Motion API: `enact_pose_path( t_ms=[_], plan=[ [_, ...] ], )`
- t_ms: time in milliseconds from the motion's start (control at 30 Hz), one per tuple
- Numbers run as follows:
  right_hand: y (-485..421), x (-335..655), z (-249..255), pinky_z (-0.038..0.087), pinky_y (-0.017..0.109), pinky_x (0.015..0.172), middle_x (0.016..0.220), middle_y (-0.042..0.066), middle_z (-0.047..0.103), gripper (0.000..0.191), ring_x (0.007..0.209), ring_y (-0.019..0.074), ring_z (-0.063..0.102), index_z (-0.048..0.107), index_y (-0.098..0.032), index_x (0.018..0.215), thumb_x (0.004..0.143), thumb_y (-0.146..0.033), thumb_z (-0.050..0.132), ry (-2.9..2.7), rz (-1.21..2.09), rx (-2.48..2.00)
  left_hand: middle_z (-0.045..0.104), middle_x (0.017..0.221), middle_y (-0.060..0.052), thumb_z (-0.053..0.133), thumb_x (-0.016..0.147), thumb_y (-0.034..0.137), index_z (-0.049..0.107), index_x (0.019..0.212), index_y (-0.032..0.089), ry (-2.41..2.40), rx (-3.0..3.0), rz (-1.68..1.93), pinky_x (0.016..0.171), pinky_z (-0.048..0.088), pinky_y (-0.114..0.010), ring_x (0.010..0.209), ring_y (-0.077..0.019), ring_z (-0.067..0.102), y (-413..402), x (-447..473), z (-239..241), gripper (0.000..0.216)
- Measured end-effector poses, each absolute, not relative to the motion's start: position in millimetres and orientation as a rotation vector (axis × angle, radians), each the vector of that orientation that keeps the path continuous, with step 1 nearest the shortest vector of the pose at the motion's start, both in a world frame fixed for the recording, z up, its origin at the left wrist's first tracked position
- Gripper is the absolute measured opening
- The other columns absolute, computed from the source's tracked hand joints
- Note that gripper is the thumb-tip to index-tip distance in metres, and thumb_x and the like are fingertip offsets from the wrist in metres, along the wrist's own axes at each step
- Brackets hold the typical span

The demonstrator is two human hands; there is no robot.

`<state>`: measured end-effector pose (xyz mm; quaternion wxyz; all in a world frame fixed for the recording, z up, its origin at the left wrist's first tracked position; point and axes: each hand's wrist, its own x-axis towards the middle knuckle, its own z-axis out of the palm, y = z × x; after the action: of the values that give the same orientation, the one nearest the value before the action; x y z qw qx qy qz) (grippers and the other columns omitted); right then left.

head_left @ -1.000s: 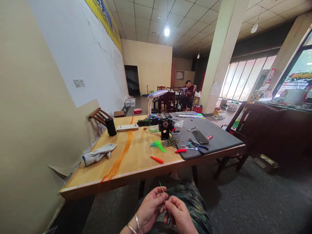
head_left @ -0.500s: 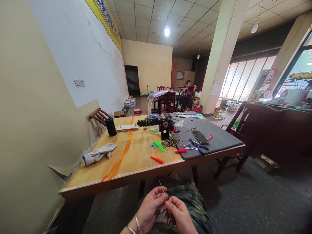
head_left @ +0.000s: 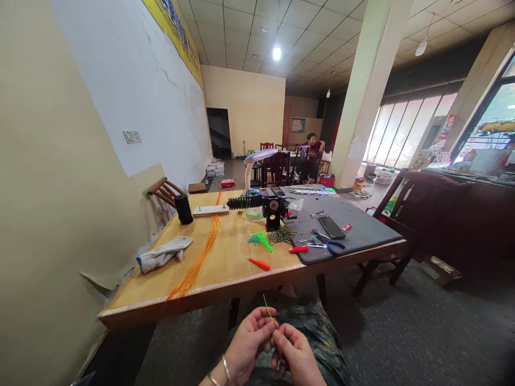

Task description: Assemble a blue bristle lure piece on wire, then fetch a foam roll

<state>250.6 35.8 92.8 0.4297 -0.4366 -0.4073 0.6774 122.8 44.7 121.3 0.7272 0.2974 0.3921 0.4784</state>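
Note:
Over my lap, below the table's front edge, my left hand (head_left: 248, 343) and my right hand (head_left: 295, 354) are pressed together fingertip to fingertip. Both pinch a thin green strand (head_left: 267, 307) that sticks up between them. Two bangles circle my left wrist. On the wooden table (head_left: 225, 268) ahead lie a bunch of green strands (head_left: 261, 240), a heap of small dark beads (head_left: 281, 235) and a long band of orange strands (head_left: 199, 257).
A black winding device (head_left: 271, 210) with a dark bristly rod stands mid-table beside a desk lamp (head_left: 257, 161). White gloves (head_left: 163, 253), red-handled tools (head_left: 258, 262), pliers (head_left: 328, 241) and a phone (head_left: 330, 226) lie about. A dark chair (head_left: 406, 214) stands right. A person sits far back.
My hands have shifted slightly up and the green strand with them; the view has drifted a little. Nothing on the table has moved.

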Motion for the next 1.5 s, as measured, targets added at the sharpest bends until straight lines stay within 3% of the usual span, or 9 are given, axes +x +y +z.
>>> enact_pose_path(
  t_ms=[267, 433, 567, 700, 900, 1033, 1167, 1400, 1500],
  plan=[
    [38, 251, 78, 0.028, 0.016, 0.035, 0.072, 0.004, 0.067, 0.070, 0.042, 0.0073, 0.053, 0.055, -0.016, 0.078, 0.058, -0.081, 0.069, -0.985, 1.717, -1.054, 0.058, 0.057, 0.007, 0.090, 0.052, 0.052, 0.058, 0.086, 0.017, 0.893, 0.804, 1.118, 0.046, 0.030, -0.020, 0.044, -0.0054, 0.045, 51, 122, 115, 0.058],
    [40, 249, 68, 0.032, 0.017, 0.034, 0.069, 0.004, 0.068, 0.075, 0.041, 0.0104, 0.057, 0.055, -0.016, 0.088, 0.056, -0.083, 0.068, -0.882, 1.757, -1.043, 0.065, 0.064, 0.002, 0.091, 0.051, 0.049, 0.061, 0.088, 0.015, 0.968, 0.803, 1.194, 0.062, 0.043, -0.023, 0.063, -0.0114, 0.057, 54, 118, 112, 0.058],
    [40, 250, 72, 0.030, 0.016, 0.033, 0.063, 0.001, 0.066, 0.076, 0.038, 0.0081, 0.052, 0.049, -0.018, 0.081, 0.047, -0.080, 0.074, -0.971, 1.735, -1.098, 0.067, 0.066, 0.000, 0.091, 0.052, 0.048, 0.063, 0.088, 0.015, 0.989, 0.836, 1.219, 0.069, 0.044, -0.025, 0.067, -0.0135, 0.059, 54, 116, 114, 0.056],
    [40, 252, 82, 0.024, 0.016, 0.034, 0.056, -0.001, 0.063, 0.070, 0.034, 0.0051, 0.046, 0.045, -0.019, 0.073, 0.053, -0.082, 0.069, -1.083, 1.670, -1.134, 0.067, 0.068, -0.001, 0.090, 0.055, 0.047, 0.064, 0.089, 0.015, 1.002, 0.868, 1.214, 0.072, 0.044, -0.025, 0.071, -0.0147, 0.060, 54, 117, 116, 0.053],
    [44, 253, 82, 0.023, 0.017, 0.035, 0.059, 0.000, 0.062, 0.072, 0.035, 0.0047, 0.044, 0.047, -0.018, 0.074, 0.054, -0.083, 0.068, -1.080, 1.617, -1.143, 0.066, 0.067, 0.000, 0.089, 0.053, 0.053, 0.063, 0.089, 0.016, 0.949, 0.906, 1.157, 0.063, 0.044, -0.025, 0.061, -0.0124, 0.057, 55, 120, 113, 0.058],
    [45, 256, 76, 0.025, 0.017, 0.033, 0.062, 0.000, 0.063, 0.077, 0.036, 0.0056, 0.045, 0.051, -0.017, 0.083, 0.053, -0.085, 0.066, -1.073, 1.657, -1.126, 0.067, 0.069, -0.001, 0.090, 0.053, 0.050, 0.063, 0.088, 0.015, 0.960, 0.912, 1.195, 0.068, 0.046, -0.027, 0.066, -0.0139, 0.059, 58, 119, 112, 0.057],
    [46, 257, 74, 0.025, 0.016, 0.033, 0.061, -0.001, 0.062, 0.074, 0.036, 0.0045, 0.044, 0.047, -0.018, 0.077, 0.051, -0.084, 0.068, -1.134, 1.647, -1.126, 0.068, 0.071, -0.003, 0.090, 0.053, 0.050, 0.065, 0.088, 0.014, 0.983, 0.933, 1.220, 0.072, 0.047, -0.027, 0.071, -0.0154, 0.061, 59, 119, 114, 0.056],
    [51, 257, 76, 0.020, 0.018, 0.034, 0.060, -0.001, 0.061, 0.068, 0.034, 0.0040, 0.041, 0.047, -0.019, 0.074, 0.056, -0.081, 0.068, -1.156, 1.578, -1.136, 0.065, 0.066, 0.000, 0.088, 0.053, 0.055, 0.063, 0.087, 0.016, 0.956, 0.953, 1.185, 0.059, 0.043, -0.025, 0.060, -0.0128, 0.056, 59, 121, 110, 0.058],
    [51, 259, 74, 0.023, 0.017, 0.035, 0.068, 0.000, 0.065, 0.066, 0.038, 0.0053, 0.046, 0.051, -0.018, 0.080, 0.057, -0.077, 0.070, -1.182, 1.588, -1.148, 0.067, 0.068, -0.003, 0.089, 0.052, 0.053, 0.064, 0.087, 0.015, 0.980, 0.957, 1.217, 0.065, 0.046, -0.026, 0.066, -0.0150, 0.059, 62, 120, 112, 0.058]
  ],
)
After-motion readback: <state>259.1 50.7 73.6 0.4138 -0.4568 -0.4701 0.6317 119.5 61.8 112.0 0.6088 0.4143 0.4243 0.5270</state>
